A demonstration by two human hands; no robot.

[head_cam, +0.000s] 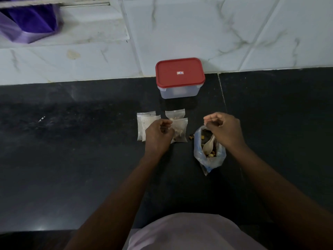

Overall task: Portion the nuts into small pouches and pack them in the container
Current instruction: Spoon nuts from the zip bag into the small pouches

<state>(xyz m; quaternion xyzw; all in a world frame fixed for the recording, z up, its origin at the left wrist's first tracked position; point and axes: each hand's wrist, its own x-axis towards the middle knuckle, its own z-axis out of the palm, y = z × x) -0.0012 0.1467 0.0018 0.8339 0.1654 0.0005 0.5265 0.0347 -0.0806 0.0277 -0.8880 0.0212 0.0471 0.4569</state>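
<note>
A clear container (pixel 180 92) with a red lid (pixel 179 72) stands shut at the back of the black counter. In front of it lie small clear pouches: two empty ones (pixel 144 123) at the left, another (pixel 175 114) behind. My left hand (pixel 158 133) pinches the top of a pouch (pixel 180 130) holding some dark nuts. My right hand (pixel 222 129) hovers with curled fingers over the open nut bag (pixel 209 154), pinching its rim. A pale spoon (pixel 209 146) rests inside that bag.
A few loose nuts (pixel 191 136) lie on the counter (pixel 72 150) between pouch and bag. A marble-tiled wall (pixel 234 33) rises behind. A purple cloth (pixel 30 18) hangs at the top left. The counter's front edge runs near my body.
</note>
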